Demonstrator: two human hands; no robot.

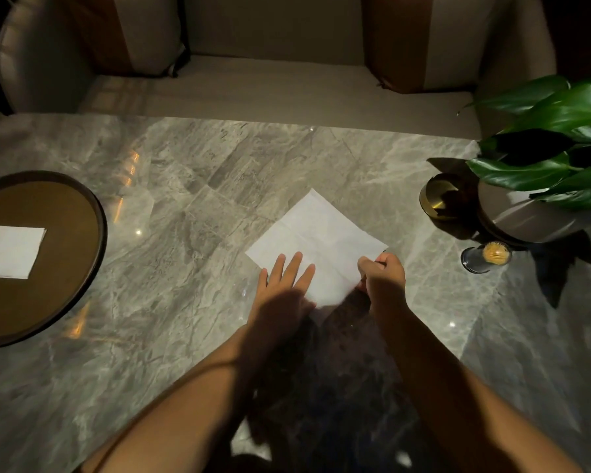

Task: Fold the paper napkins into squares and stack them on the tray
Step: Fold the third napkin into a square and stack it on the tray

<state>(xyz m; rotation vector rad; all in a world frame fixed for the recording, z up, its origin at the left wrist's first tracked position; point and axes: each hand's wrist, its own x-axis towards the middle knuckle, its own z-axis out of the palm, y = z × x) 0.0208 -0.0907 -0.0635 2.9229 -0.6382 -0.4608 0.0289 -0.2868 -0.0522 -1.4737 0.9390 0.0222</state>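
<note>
Our left hand (284, 278) lies flat, fingers straight, pinning the open napkin (321, 230); our right hand (382, 273) pinches its right corner. Napkin sits diamond-wise just ahead of both hands on the worktop (185, 165); tray (100, 227) is well off left, nearer the left hand.

Counter (185, 206), free room: wide bare stretch between tray (100, 230) at the left edge and unfolded napkin (318, 230) mid-counter; further bare strip along the far edge. Tray: raised rim, one folded napkin (12, 251) on it, bare surface around it. Obstacles, right edge: plant pot (526, 218), its leaves (543, 131) overhanging the counter; gold bowl (439, 201) just beside the pot; toothpick holder (488, 257) near the unfolded napkin's right corner
</note>
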